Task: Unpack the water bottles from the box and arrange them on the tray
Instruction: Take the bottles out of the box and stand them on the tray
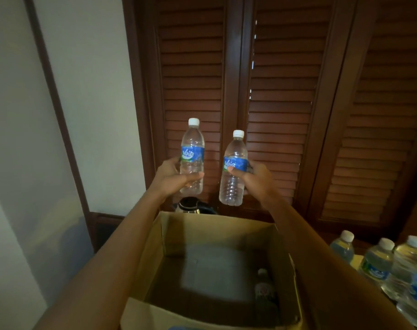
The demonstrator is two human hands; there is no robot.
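My left hand [173, 177] grips a clear water bottle with a blue label and white cap [192, 144], held upright above the far edge of the box. My right hand [255, 178] grips a second bottle of the same kind [233, 186], also upright, a little lower. Below both hands sits the open cardboard box [169, 236]. One bottle [264, 291] still stands in its dark right corner. Several bottles [379, 263] stand grouped at the lower right; what they rest on is mostly hidden.
Dark wooden louvred doors [281, 91] fill the background close behind the box. A dark kettle-like vessel [190, 206] stands just beyond the box's far edge. A pale wall [83, 103] is on the left.
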